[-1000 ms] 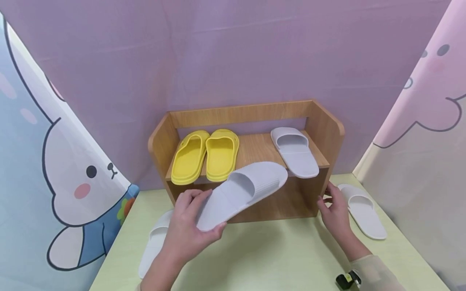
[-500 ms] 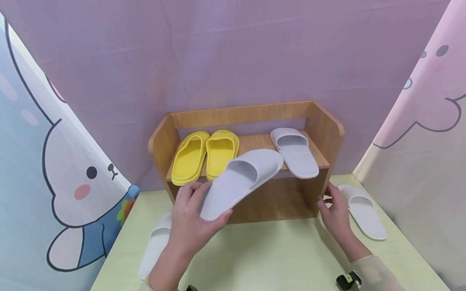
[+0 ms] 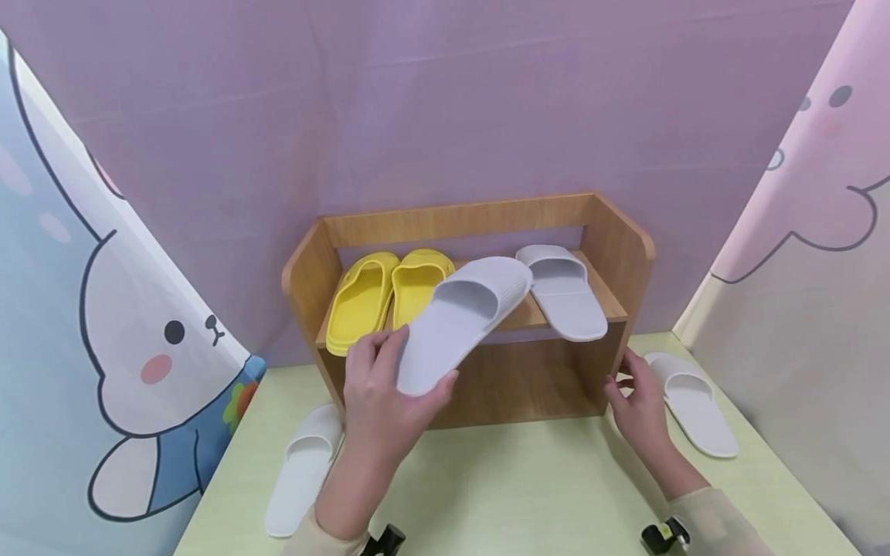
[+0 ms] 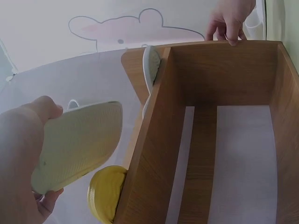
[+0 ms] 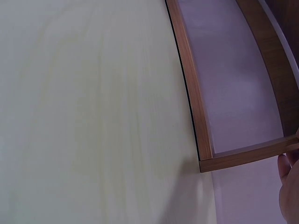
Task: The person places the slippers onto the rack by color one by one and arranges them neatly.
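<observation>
My left hand (image 3: 389, 409) pinches the heel end of a white slipper (image 3: 459, 320), thumb on one edge and fingers on the other. The slipper hangs tilted, toe up and right, before the upper shelf of a wooden shoe rack (image 3: 459, 216). In the left wrist view, the sole of this slipper (image 4: 81, 144) shows. Behind it on the shelf, partly hidden, are two yellow clogs (image 3: 358, 305). Another white slipper (image 3: 563, 297) sits at the shelf's right end, toe to the back. My right hand (image 3: 640, 405) grips the front edge of the rack's right side panel.
A white slipper (image 3: 304, 475) lies on the pale table (image 3: 501, 486) left of the rack. One more white slipper (image 3: 695, 409) lies to the right, beyond my right hand. A purple cloth (image 3: 452, 100) hangs behind, with printed cloths at both sides.
My left hand has raised the slipper and carried it forward toward the upper shelf, so it covers more of the right clog. The right hand stays on the rack's side.
</observation>
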`<state>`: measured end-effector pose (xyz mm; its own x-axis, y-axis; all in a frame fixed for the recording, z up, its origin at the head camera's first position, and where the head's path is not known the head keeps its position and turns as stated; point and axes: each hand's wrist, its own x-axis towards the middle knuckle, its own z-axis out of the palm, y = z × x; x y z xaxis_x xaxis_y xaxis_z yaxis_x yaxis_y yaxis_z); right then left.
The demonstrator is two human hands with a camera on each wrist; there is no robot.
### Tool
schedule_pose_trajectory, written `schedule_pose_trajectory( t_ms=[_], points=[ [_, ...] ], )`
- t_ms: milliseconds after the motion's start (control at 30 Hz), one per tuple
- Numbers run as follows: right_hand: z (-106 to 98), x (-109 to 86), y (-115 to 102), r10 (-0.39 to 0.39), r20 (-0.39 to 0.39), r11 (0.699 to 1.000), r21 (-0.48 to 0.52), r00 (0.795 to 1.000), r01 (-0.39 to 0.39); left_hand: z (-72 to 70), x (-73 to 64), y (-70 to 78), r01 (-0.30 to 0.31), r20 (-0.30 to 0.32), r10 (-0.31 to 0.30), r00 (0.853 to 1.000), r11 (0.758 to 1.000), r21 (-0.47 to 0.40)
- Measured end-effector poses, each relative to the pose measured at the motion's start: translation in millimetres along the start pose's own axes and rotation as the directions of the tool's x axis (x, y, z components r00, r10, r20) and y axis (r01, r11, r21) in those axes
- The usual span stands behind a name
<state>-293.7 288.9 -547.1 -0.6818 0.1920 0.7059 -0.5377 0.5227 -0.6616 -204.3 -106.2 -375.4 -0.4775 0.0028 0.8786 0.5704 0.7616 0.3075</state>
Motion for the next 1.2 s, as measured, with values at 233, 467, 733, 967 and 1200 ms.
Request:
schedule_pose_trajectory(
  t_ms=[233, 467, 733, 967, 1200],
  points=[
    [-2, 0.6, 2, 0.007, 0.016, 1.0, 0.018, 1.0, -0.007, 9.6, 6.4, 2.9, 0.04, -0.009, -0.04, 0.999, 0.999, 0.027],
    [-2, 0.9, 0, 0.013, 0.019, 1.0, 0.008, 1.0, -0.013, 16.4, 16.1, 10.9, 0.096, 0.037, -0.098, 0.995, 0.994, 0.053],
    [-2, 1.2, 2, 0.017, 0.022, 1.0, 0.002, 1.0, -0.018, 32.2, 26.7, 12.2, 0.121, 0.054, -0.125, 0.991, 0.991, 0.061],
    [-2, 0.9, 1, 0.019, 0.025, 1.0, 0.008, 1.0, -0.019, 41.2, 34.7, 16.6, 0.153, 0.079, -0.161, 0.984, 0.983, 0.099],
    [-3, 0.9, 0, 0.024, 0.024, 1.0, 0.008, 0.999, -0.024, 50.0, 40.6, 21.0, 0.181, 0.114, -0.196, 0.974, 0.975, 0.129]
  ],
)
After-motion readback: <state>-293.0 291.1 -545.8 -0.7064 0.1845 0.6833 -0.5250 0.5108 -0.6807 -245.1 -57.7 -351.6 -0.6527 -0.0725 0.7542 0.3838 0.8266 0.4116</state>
